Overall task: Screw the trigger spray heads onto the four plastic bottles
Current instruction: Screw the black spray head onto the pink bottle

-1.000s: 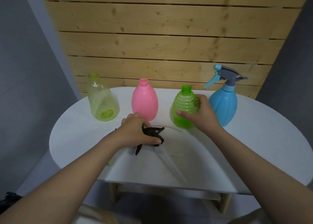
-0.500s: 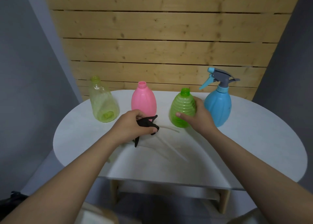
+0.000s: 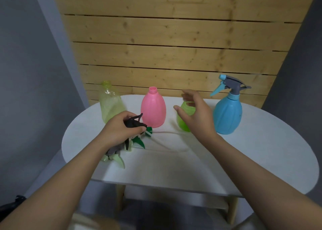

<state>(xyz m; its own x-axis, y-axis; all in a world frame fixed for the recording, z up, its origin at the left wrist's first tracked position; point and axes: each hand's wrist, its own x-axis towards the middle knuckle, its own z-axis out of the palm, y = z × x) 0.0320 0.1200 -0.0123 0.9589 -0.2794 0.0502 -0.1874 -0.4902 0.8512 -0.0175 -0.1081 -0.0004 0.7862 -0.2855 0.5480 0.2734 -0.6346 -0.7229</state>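
Four bottles stand in a row at the back of the white table (image 3: 244, 151): a clear yellow-green bottle (image 3: 108, 101), a pink bottle (image 3: 153, 108), a ribbed green bottle (image 3: 183, 120) and a blue bottle (image 3: 227, 113) that carries a grey and blue spray head (image 3: 230, 86). My left hand (image 3: 120, 130) is shut on a black spray head (image 3: 134, 122), just in front of the pink bottle. Its clear tube (image 3: 167, 133) trails right along the table. My right hand (image 3: 195, 115) hovers open in front of the green bottle and hides most of it.
Two more spray heads lie below my left hand: a dark green one (image 3: 140, 141) and a pale green one with a grey body (image 3: 116, 155). A wooden slat wall (image 3: 174, 47) rises behind the table. Grey walls flank both sides.
My right hand has let go of the green bottle and lifted open. My left hand has raised the black spray head a little, which uncovers the other heads beneath.
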